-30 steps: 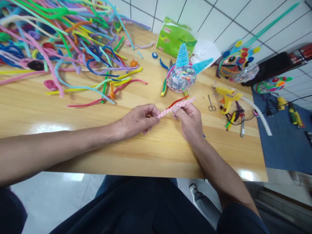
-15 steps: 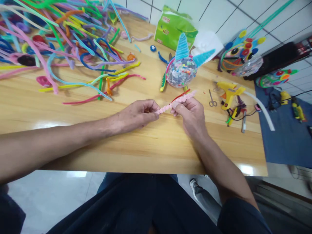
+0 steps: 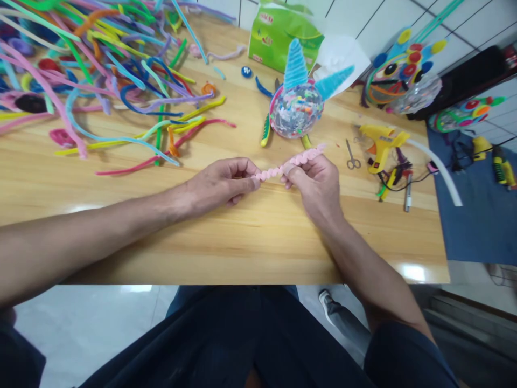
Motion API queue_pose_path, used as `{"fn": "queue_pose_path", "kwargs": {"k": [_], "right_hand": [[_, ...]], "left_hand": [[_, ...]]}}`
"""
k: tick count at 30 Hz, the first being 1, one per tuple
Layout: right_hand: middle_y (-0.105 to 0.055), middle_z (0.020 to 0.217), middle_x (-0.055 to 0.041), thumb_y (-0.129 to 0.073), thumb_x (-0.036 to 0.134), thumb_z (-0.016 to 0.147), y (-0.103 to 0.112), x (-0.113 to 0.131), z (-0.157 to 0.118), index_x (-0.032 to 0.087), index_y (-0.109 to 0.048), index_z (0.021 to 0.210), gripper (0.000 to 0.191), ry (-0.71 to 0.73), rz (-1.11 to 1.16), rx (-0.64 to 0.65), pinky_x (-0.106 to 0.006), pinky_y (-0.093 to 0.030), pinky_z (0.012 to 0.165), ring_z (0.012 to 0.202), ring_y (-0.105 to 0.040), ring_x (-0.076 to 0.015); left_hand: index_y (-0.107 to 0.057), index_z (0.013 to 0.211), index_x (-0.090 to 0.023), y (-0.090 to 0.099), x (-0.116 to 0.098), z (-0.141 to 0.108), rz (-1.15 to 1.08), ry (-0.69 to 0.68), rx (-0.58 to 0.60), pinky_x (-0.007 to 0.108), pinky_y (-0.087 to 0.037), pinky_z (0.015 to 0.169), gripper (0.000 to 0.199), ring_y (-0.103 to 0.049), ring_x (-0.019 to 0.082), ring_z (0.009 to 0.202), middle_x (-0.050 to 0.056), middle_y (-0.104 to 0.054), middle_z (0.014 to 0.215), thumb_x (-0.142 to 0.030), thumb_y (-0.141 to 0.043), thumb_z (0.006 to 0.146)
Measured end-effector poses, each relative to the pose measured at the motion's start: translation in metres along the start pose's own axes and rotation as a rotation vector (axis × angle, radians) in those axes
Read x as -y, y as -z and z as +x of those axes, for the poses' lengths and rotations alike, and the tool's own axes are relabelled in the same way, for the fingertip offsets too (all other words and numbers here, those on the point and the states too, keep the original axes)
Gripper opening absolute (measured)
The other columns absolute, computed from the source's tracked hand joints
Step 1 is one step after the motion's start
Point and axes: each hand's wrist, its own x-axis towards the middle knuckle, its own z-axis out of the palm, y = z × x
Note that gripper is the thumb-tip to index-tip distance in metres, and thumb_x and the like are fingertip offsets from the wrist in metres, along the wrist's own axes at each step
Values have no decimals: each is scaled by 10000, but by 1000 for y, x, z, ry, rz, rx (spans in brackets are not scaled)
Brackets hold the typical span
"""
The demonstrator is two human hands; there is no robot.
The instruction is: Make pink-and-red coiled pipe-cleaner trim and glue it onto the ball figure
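A pink coiled pipe cleaner (image 3: 269,173) stretches between my two hands, just above the wooden table. My left hand (image 3: 228,182) pinches its left end between thumb and fingers. Farther along the coil, my right hand (image 3: 313,180) grips it, and the other end sticks out past the fingers to the upper right. Beyond my hands sits a clear ball (image 3: 297,110) filled with colourful bits. Two light blue pipe-cleaner ears (image 3: 295,64) rise from it. Green-and-yellow handled pliers (image 3: 265,131) lie partly hidden behind the ball.
Many loose pipe cleaners (image 3: 133,102) cover the table's left side. A green tissue pack (image 3: 278,40) stands at the back. Right of my hands lie small scissors (image 3: 353,156), a yellow glue gun (image 3: 379,143) and a cutter knife (image 3: 408,193). Decorated figures (image 3: 390,75) stand at the back right.
The view has shifted slightly. Both hands keep their hold on the pink coil. The red strip seen beside the coil earlier no longer shows.
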Motion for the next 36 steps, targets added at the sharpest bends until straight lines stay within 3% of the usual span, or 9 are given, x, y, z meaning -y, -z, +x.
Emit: {"fn": "queue_pose_path", "kwargs": {"k": [8, 13, 21, 36], "right_hand": [[-630, 775, 30, -748, 301, 866, -1, 1, 0, 264, -595, 797, 172, 52, -40, -21, -292, -611, 654, 735, -648, -141], [-623, 762, 41, -762, 314, 864, -3, 2, -3, 255, -596, 801, 187, 88, -22, -28, -268, -586, 606, 672, -620, -117], [-656, 712, 67, -795, 312, 858, -3, 3, -3, 243, -623, 837, 187, 66, 52, 5, -246, -564, 578, 591, -607, -94], [-674, 846, 39, -804, 282, 859, -7, 0, -5, 241, -610, 866, 198, 75, 74, -11, -233, -572, 548, 629, -644, -85]], "left_hand": [[-688, 893, -189, -2, -3, 2, -128, 60, -12, 192, -359, 473, 229, -467, 70, 501, -47, -539, 635, -337, -862, 909], [-673, 856, -171, -2, -2, 4, -177, 51, 29, 184, -413, 462, 283, -535, 74, 515, -17, -625, 700, -357, -881, 902], [-656, 865, -173, -1, 4, 5, -175, 4, 18, 163, -378, 441, 216, -499, 59, 468, -42, -588, 644, -242, -855, 912], [-648, 884, -183, -1, 2, 3, -26, -61, 47, 185, -304, 462, 191, -406, 60, 469, -71, -509, 571, -275, -803, 944]]}}
